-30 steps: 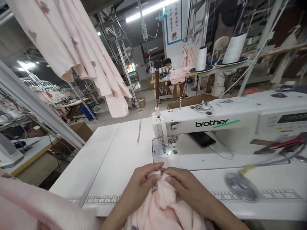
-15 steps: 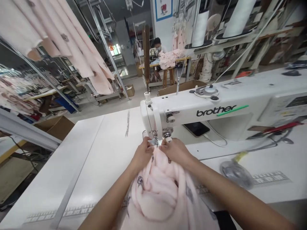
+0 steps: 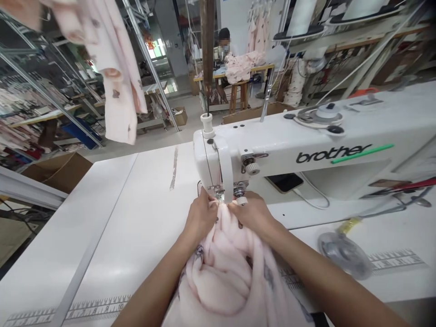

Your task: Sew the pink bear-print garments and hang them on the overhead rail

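Note:
A bunched pale pink garment point(image 3: 228, 272) with small dark prints lies on the white sewing table point(image 3: 129, 218) in front of me. My left hand point(image 3: 200, 215) and my right hand point(image 3: 254, 213) both pinch its front edge, fingers closed, right at the presser foot point(image 3: 220, 196) of the white Brother sewing machine point(image 3: 306, 145). The two hands nearly touch each other under the needle.
A phone point(image 3: 284, 181) lies under the machine arm with a cable. A clear round dish point(image 3: 344, 254) and scissors point(image 3: 398, 200) sit at the right. Pink garments point(image 3: 119, 81) hang at upper left. Another person sits at a far table point(image 3: 231, 70).
My hands carried the garment's edge forward from the table's near side up to the presser foot. The view has moved closer to the machine.

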Action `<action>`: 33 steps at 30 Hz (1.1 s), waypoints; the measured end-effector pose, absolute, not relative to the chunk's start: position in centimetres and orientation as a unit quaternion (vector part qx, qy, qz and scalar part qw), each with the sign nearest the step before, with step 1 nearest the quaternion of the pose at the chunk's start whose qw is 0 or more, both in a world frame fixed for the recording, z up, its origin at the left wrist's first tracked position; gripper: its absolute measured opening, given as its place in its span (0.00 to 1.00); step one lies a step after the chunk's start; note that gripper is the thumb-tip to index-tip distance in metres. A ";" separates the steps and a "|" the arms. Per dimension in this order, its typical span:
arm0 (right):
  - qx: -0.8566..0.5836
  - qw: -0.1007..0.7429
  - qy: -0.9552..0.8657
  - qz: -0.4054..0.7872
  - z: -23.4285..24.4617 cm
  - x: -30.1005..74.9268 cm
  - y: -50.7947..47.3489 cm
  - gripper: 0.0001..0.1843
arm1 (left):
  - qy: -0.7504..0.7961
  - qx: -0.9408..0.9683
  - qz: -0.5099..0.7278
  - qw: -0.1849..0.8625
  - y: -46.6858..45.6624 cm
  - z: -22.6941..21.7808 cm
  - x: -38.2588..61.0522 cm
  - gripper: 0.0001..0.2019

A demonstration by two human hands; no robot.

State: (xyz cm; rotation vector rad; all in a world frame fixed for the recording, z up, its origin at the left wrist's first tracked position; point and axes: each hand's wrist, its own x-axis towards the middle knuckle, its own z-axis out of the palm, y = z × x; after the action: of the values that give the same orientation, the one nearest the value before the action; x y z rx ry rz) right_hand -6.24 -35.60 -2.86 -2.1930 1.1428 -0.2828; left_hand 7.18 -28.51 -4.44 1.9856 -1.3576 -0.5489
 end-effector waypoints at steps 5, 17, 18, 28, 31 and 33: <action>-0.837 0.308 0.433 -0.131 -3.0 -6.1 -35.4 0.14 | -0.515 0.764 -0.196 0.335 -28.4 -4.2 7.0 0.05; -0.850 0.262 0.431 -0.152 -3.7 -6.1 -35.3 0.13 | -0.531 0.770 -0.184 0.303 -29.0 -4.3 7.5 0.10; -0.849 0.261 0.432 -0.156 -3.8 -6.1 -35.3 0.14 | -0.532 0.770 -0.181 0.303 -29.0 -4.2 7.4 0.09; -0.857 0.228 0.428 -0.174 -4.3 -5.7 -35.3 0.09 | -0.541 0.781 -0.129 0.283 -29.1 -4.6 7.2 0.08; -0.860 0.211 0.430 -0.177 -4.6 -5.6 -35.4 0.07 | -0.539 0.782 -0.124 0.286 -29.3 -4.6 7.2 0.09; -0.863 0.196 0.430 -0.176 -4.9 -5.5 -35.5 0.06 | -0.539 0.785 -0.115 0.284 -29.3 -4.7 7.2 0.10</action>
State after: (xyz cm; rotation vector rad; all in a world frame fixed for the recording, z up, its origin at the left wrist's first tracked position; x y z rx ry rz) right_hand -5.51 -35.47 -4.91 -2.4186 1.2052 -0.4941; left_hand 7.18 -29.34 -4.69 2.0994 -1.4428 -0.3070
